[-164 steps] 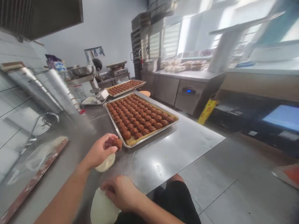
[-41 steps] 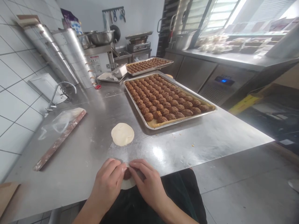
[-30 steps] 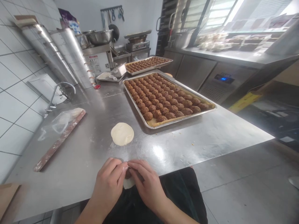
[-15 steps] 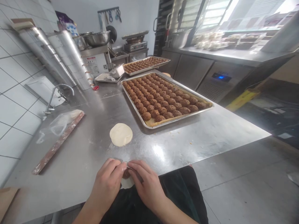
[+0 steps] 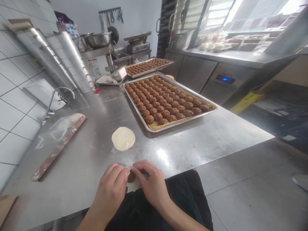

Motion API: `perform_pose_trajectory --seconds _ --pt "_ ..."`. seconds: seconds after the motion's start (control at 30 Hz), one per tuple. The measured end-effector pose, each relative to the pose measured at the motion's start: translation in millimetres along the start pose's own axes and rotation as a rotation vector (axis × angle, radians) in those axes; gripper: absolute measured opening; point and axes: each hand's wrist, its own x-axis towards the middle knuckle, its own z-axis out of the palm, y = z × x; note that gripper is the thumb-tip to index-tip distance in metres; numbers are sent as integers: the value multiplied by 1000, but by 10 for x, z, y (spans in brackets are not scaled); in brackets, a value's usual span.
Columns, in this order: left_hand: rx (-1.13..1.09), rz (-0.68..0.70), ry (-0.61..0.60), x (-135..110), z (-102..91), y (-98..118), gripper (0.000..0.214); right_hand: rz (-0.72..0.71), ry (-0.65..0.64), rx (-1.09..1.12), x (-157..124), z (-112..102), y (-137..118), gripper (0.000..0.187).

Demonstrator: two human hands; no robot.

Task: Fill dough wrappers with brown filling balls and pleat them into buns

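Note:
At the table's near edge, a brown filling ball [image 5: 131, 177] sits on a pale dough wrapper [image 5: 134, 185] between my hands. My left hand [image 5: 112, 181] is closed, its fingers pinching the wrapper's far left rim. My right hand [image 5: 153, 181] pinches the same rim from the right, thumb and fingers meeting just beyond the ball. Much of the wrapper is hidden by my fingers. Just past my hands lies a stack of round dough wrappers [image 5: 123, 139]; how many it holds I cannot tell. Beyond it is a metal tray [image 5: 154, 131] with rows of brown balls.
A second tray of balls [image 5: 150, 65] stands behind the first. A floury wooden stick [image 5: 59, 147] and a plastic bag with dough [image 5: 62, 126] lie at left. Tall metal rolls [image 5: 72, 61] lean by the tiled wall. A metal pan [image 5: 110, 80] sits further back.
My right hand's fingers have shifted and lifted a little along the wrapper's rim, and more of the ball shows. My left hand keeps its pinch. The view has moved slightly.

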Motion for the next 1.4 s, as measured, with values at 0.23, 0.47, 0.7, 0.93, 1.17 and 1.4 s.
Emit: perform_pose_trajectory --seconds 0.23,0.47,0.7,0.93,1.17,1.4 --pt "17 26 -26 -15 24 -9 33 -191 -82 -58 -50 -30 48 24" --pt "-15 -7 -57 -6 24 7 29 -93 -84 -7 -20 -27 6 20" --pt "-19 4 17 17 30 45 18 -45 -7 -18 -38 -40 60 13" --pt "7 33 -32 32 22 39 35 -247 -93 -101 -86 -46 74 25" --pt "-12 11 -37 33 45 57 23 -36 -28 11 -42 -62 25 17" --pt "-9 44 -7 5 64 44 18 -87 -6 -29 -64 -80 56 13"
